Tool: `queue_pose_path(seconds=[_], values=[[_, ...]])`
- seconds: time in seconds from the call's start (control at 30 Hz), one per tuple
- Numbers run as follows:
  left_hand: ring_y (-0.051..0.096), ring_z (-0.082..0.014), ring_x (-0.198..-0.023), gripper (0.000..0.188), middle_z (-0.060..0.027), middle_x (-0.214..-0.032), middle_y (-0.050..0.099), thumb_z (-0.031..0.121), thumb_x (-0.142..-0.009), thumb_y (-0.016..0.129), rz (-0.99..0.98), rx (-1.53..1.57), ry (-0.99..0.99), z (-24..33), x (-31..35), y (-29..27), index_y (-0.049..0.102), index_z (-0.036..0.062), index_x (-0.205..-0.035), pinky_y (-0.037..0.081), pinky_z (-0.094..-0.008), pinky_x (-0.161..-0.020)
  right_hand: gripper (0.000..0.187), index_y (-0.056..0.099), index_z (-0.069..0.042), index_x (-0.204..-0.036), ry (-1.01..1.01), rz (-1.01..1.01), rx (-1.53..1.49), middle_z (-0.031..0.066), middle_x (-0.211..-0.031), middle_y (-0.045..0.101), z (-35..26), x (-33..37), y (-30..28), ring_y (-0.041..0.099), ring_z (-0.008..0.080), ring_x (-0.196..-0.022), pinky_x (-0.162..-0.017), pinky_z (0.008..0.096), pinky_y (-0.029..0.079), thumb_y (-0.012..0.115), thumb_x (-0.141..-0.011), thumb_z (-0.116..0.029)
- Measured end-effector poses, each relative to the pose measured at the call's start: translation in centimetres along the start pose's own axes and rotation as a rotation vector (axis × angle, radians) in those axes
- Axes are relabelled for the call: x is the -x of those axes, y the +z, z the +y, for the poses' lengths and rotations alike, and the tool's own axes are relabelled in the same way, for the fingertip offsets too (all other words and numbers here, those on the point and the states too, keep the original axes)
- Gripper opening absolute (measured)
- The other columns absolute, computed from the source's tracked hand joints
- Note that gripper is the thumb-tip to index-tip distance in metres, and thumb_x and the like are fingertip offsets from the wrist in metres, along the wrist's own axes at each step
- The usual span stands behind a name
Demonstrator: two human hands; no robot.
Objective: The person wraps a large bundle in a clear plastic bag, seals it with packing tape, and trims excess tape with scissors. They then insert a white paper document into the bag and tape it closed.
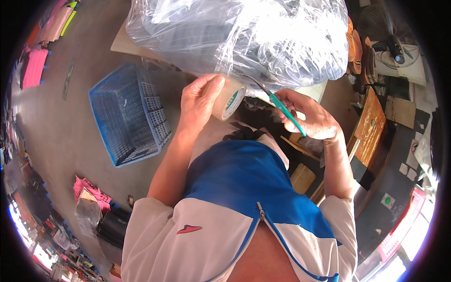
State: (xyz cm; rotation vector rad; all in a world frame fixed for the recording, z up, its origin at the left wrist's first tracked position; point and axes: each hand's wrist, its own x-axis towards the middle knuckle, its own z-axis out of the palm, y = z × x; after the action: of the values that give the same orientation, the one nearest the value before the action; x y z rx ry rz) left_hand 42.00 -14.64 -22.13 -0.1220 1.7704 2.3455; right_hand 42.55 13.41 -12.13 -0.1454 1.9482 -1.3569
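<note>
My left hand point(202, 99) is closed round a wide roll of packing tape point(227, 99), its printed core turned to the right. The roll is right at the near edge of a large bundle point(244, 40) wrapped in clear, shiny plastic. In my right hand point(307, 113) is a green-handled cutting tool point(286, 114) with a slim metal blade; whether it is a knife or snips I cannot tell. The blade points up and left, and its tip lies against or just before the plastic near the tape.
A blue plastic basket point(105, 129) sits on the floor to the left. Cardboard point(134, 47) shows under the bundle. On the right are a wooden board point(366, 127), a fan point(376, 23) and a dark bench point(390, 188). Pink pieces point(91, 191) lie at lower left.
</note>
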Motion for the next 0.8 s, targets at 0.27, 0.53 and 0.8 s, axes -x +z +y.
queue_pose_path(seconds=[0.27,0.53,0.8], values=[[0.065,-0.0082,-0.093,0.021,-0.0024,-0.103,0.073,0.018,-0.103,0.066,0.019,0.004,-0.011,-0.1,0.4,0.2,0.072,0.0002,-0.112,0.052,-0.0243,-0.086,0.068,0.06,0.001,-0.127,-0.054,-0.042,0.005,0.0054,-0.095,0.068,-1.4,-2.1,-0.3,0.06,0.013,-0.088,-0.08,0.0294,0.05,0.087,-0.084,-0.045],[0.064,-0.0076,-0.09,0.02,-0.0018,-0.1,0.073,0.018,-0.103,0.066,0.034,-0.001,-0.014,-0.6,0.7,0.7,0.072,0.0007,-0.11,0.051,-0.0246,-0.082,0.058,0.063,0.0,-0.12,-0.075,-0.044,-0.006,0.0027,-0.09,0.067,-1.2,-3.3,-0.3,0.058,0.0093,-0.083,-0.076,0.0263,0.049,0.09,-0.082,-0.036],[0.07,-0.0179,-0.082,0.018,-0.013,-0.087,0.072,0.018,-0.096,0.07,0.012,-0.407,-0.054,-4.0,3.5,-2.3,0.074,0.003,-0.105,0.052,-0.0296,-0.077,0.06,0.061,-0.002,-0.123,0.043,-0.091,-0.168,0.0001,-0.101,0.067,0.1,-2.5,-0.3,0.059,0.0078,-0.096,-0.085,0.028,0.05,0.092,-0.081,-0.03]])
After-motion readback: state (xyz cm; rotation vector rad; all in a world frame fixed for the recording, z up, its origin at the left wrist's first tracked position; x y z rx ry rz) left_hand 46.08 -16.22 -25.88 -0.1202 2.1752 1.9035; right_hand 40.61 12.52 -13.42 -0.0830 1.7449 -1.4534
